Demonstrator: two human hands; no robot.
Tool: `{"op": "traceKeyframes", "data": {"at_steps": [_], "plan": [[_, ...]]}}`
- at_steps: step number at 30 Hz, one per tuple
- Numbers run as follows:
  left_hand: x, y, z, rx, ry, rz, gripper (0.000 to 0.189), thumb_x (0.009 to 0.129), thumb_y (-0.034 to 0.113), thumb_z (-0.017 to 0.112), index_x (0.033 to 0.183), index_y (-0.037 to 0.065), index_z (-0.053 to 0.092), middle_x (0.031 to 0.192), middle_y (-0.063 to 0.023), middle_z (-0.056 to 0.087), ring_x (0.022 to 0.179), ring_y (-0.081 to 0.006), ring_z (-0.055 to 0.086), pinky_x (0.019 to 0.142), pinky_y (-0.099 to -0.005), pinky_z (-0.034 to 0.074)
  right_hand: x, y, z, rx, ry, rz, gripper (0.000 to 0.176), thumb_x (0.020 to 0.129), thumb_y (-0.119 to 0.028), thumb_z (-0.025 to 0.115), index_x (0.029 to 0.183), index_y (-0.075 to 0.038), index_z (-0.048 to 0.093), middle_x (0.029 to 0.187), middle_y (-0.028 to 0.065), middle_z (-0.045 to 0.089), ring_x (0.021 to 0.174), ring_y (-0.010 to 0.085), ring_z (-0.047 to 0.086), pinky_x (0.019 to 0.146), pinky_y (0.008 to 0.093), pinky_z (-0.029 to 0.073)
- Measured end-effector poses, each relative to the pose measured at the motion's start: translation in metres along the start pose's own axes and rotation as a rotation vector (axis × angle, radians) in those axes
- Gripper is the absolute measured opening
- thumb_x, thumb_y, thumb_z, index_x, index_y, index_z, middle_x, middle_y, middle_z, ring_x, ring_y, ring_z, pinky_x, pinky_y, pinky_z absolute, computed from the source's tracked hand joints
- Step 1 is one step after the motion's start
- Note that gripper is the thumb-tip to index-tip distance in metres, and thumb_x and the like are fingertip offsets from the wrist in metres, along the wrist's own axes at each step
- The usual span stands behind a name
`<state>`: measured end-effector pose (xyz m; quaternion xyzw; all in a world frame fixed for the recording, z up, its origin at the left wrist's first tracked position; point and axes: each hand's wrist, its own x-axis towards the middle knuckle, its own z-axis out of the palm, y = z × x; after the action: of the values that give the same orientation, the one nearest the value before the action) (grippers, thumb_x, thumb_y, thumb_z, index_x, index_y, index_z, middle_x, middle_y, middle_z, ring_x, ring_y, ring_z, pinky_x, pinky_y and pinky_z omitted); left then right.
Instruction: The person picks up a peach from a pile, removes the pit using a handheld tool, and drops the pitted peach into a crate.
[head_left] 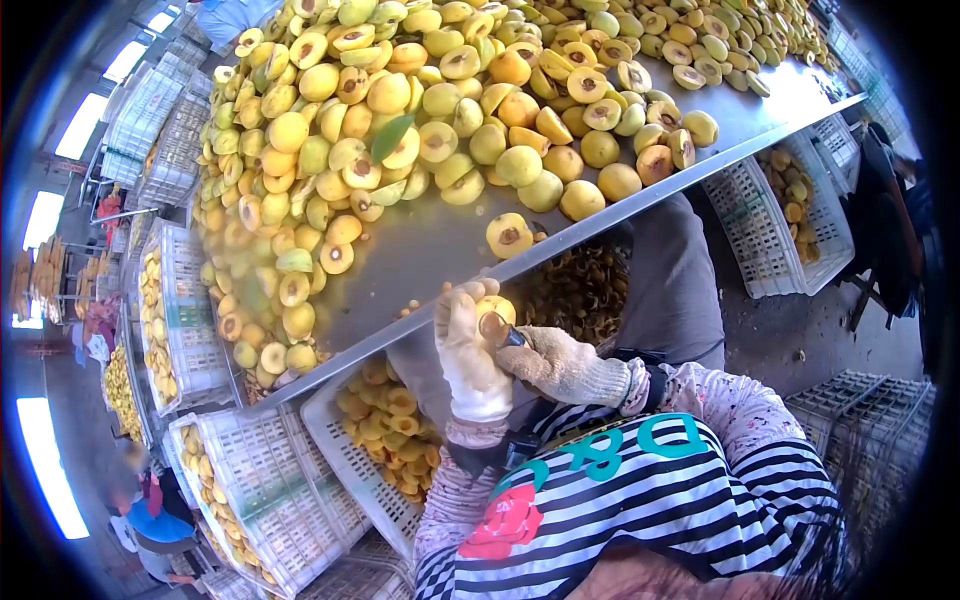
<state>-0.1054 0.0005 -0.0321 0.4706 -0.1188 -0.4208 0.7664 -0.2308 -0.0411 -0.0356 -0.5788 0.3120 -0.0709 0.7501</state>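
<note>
My left hand (468, 352), in a white glove, is closed around a yellow peach (497, 308) just below the edge of the metal table (420, 255). Pressed against that fruit is my right hand (558, 365), in a beige knit glove, gripping a small dark-handled pitting tool (503, 333) whose tip sits in the peach. Both hands are held above a bin of brown pits (580, 290). A lone halved peach (509, 236) lies on the table near its edge, just above my hands.
A big heap of whole and halved yellow peaches (400, 110) covers the table. White plastic crates (270, 480) with peach halves stand below and left; another crate (790, 215) is on the right. Empty crates (860, 420) are stacked at lower right. A person in blue (160, 520) is at lower left.
</note>
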Motion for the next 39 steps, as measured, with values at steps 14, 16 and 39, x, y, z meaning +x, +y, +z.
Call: {"op": "traceKeyframes", "data": {"at_steps": [14,16,39], "plan": [[-0.001,0.007,0.019,-0.107,-0.072,-0.056,0.017,0.099,0.014,0.06,0.114,0.006,0.062,0.103,-0.0098,0.068,0.087,-0.0182,0.067,0.087,-0.0346,0.06,0.0,0.011,-0.014,-0.05,-0.035,-0.083,0.045,0.098,-0.045,0.06,0.112,-0.002,0.065,0.096,0.0159,0.071,0.091,0.0275,0.068,0.083,0.0374,0.052],[0.002,0.01,0.022,-0.113,-0.108,-0.143,0.019,0.099,0.012,0.059,0.116,0.004,0.061,0.104,-0.011,0.069,0.092,-0.0201,0.068,0.094,-0.0396,0.058,0.0,0.011,-0.019,-0.051,-0.053,-0.06,0.046,0.098,-0.045,0.06,0.112,-0.002,0.065,0.094,0.0147,0.07,0.09,0.0258,0.067,0.082,0.0369,0.051],[0.03,0.037,-0.014,-0.035,-0.586,-0.502,0.038,0.098,0.014,0.05,0.127,-0.006,0.061,0.084,-0.0131,0.071,0.077,-0.0214,0.068,0.077,-0.0321,0.056,-0.004,0.007,-0.007,0.879,-0.742,0.354,0.053,0.098,-0.064,0.05,0.081,-0.014,0.051,0.055,-0.0066,0.037,0.043,0.0049,0.032,0.038,0.0213,0.029]]}}
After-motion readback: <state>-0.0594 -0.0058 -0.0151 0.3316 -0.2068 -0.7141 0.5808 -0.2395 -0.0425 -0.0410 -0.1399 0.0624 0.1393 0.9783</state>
